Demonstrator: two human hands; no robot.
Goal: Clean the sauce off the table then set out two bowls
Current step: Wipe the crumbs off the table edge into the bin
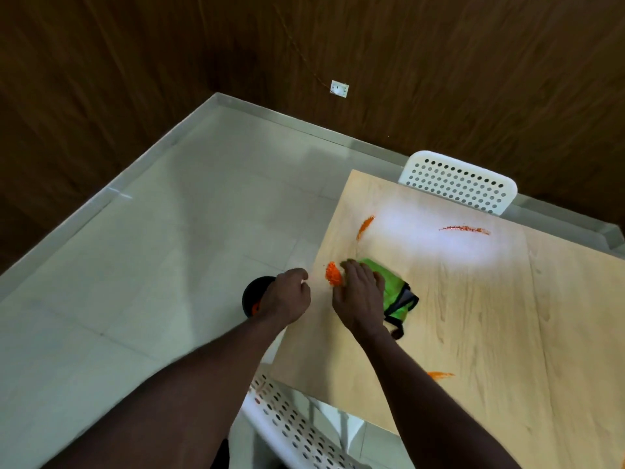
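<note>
Orange sauce (333, 274) lies in a thick, grainy heap on the pale wood counter (473, 333), close to its left edge. The heap is longer than it is wide, and its long axis runs away from the person, roughly along that edge.

Three thinner smears mark the counter elsewhere:
- One (365, 226) farther out slants from near-left to far-right.
- A long one (465, 229) lies almost straight across near the far side.
- A short one (439, 374) lies across the near part.

A green cloth (394, 292) with black trim is bunched just right of the heap. Its length runs from the sauce end down toward the near right, where the black edging trails out. The right hand (360, 301) lies on top of it with the fingers spread and fairly straight, pressing it flat. The fingertips point toward the heap, and the cloth's leading edge is at or just touching the sauce.

The left hand (289, 299) is at the counter's left edge, fingers curled inward. Below and beside it, off the counter, is a round black container (252, 292) with a bit of orange showing inside. Whether the hand grips it is hidden, so I cannot tell.

A white perforated chair (456, 182) stands at the far side of the counter, and another (291, 424) at the near side. The pale tiled floor (169, 265) meets dark wood-panelled walls, one of which carries a white socket (339, 88).
</note>
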